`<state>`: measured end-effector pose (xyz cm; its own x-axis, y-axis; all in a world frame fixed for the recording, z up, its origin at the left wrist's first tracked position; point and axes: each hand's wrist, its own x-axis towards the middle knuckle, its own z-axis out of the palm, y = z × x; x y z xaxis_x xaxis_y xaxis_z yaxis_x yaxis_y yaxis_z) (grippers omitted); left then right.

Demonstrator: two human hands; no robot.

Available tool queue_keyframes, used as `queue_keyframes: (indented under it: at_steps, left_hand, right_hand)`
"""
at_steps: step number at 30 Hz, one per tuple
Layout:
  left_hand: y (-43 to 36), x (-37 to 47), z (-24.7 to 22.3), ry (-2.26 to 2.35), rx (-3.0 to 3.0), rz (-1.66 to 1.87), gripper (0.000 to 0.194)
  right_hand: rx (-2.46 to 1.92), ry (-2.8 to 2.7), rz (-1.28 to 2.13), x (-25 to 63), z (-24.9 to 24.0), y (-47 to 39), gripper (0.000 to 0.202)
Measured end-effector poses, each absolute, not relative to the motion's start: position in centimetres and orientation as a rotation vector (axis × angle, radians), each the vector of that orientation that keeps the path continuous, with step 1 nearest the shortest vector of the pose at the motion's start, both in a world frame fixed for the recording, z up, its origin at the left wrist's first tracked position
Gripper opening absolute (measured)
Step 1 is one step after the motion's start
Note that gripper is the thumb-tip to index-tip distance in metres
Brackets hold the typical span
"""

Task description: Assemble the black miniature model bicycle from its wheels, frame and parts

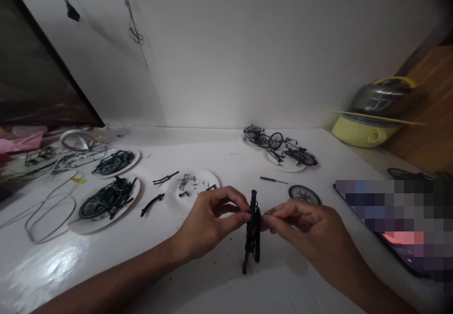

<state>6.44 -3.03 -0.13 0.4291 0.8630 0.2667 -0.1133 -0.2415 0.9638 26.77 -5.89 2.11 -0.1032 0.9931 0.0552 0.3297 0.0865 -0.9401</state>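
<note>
A black miniature bicycle assembly (252, 234) stands upright, seen edge-on, between my two hands above the white table. My left hand (219, 212) pinches its upper part between thumb and fingers from the left. From the right, the closed fingertips of my right hand (300, 224) meet at the side of the assembly; whatever small thing they pinch is hidden. Behind my left hand, a white paper plate (173, 196) holds small metal and black parts. A black spoked wheel (304, 194) lies behind my right hand, with a dark screwdriver (271, 179) to its left.
Plates of dark bicycle parts stand at the left (132, 201) and back right (290, 164). Two curved black pieces (152, 204) lie left of the middle plate. A screen device (375, 234) is at the right, a yellow pot (361, 132) beyond it, a wall behind.
</note>
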Motion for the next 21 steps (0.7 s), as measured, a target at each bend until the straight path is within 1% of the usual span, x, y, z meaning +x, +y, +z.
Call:
queue_keyframes:
  at_steps: [8,21]
  left_hand:
    - [-2.94,6.40,0.26,0.662,1.302,1.013,0.012]
    - [-2.65,6.21,0.35,0.586,1.225,0.998,0.009]
  right_hand:
    - [-1.340,-1.529,1.119,27.01,1.86,-5.61,0.015]
    - [-1.282,-1.474,1.191,26.81,2.20,-5.64,0.013]
